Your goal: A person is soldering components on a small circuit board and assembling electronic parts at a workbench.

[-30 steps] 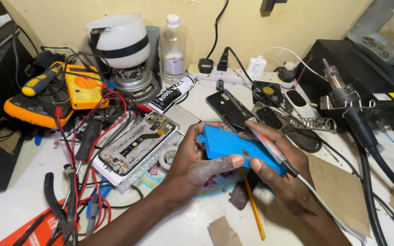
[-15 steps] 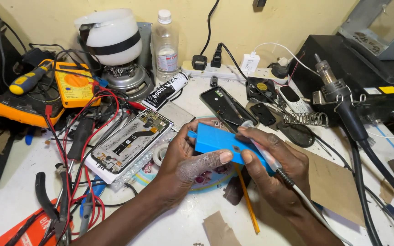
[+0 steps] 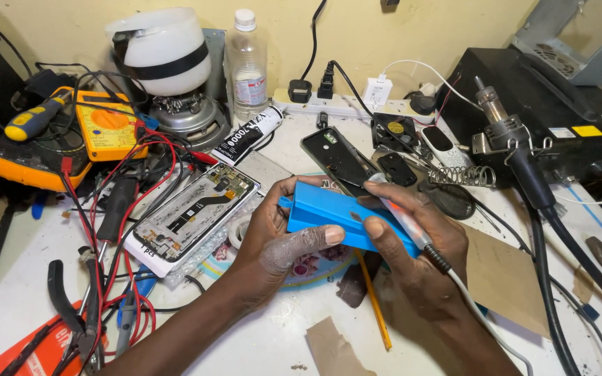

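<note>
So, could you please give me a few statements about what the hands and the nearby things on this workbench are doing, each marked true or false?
1. Both the left hand and the right hand are on the blue block. True.
2. The right hand also grips a pen-like tool with a white cable. True.
3. The opened phone lies to the right of the blue block. False: it lies to its left, beside the red wires.
4. The clear plastic bottle lies on its side. False: it stands upright by the wall.
5. A yellow pencil lies on the table below the hands. True.
</note>
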